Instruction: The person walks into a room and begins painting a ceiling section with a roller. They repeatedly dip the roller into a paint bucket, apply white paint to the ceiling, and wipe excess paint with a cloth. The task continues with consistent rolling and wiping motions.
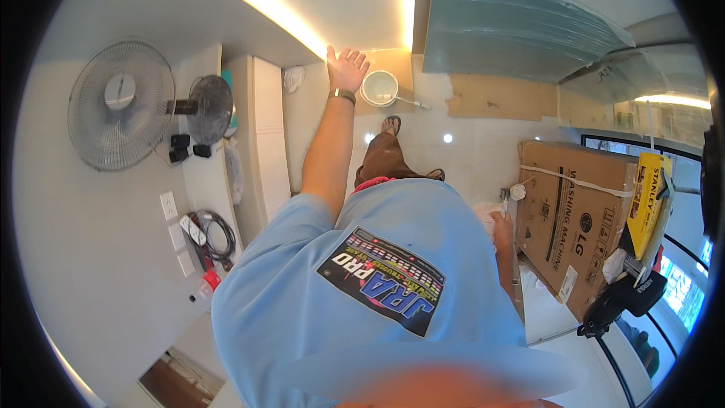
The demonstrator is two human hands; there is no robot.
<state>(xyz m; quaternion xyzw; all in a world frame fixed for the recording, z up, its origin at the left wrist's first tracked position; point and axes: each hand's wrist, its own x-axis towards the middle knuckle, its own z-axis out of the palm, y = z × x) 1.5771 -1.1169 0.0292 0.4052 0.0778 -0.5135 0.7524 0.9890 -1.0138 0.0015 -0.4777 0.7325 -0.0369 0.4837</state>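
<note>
My right hand [502, 234] looks closed around a white cloth [487, 217] low at my right side, near the large carton [555, 215], bunched perhaps to keep it handy. My left hand [347, 73] stretches forward, empty with fingers spread, perhaps for balance; I cannot tell whether it touches anything. Near it, the white bucket [374, 103] stands on cardboard [402, 65], probably to spare the floor [430, 132].

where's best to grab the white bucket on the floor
Probably by the left part of its rim, coming from above and the person's left: the white bucket stands upright and open-topped, its round edge looks bare there, while a thin handle juts out over its right side.
</note>
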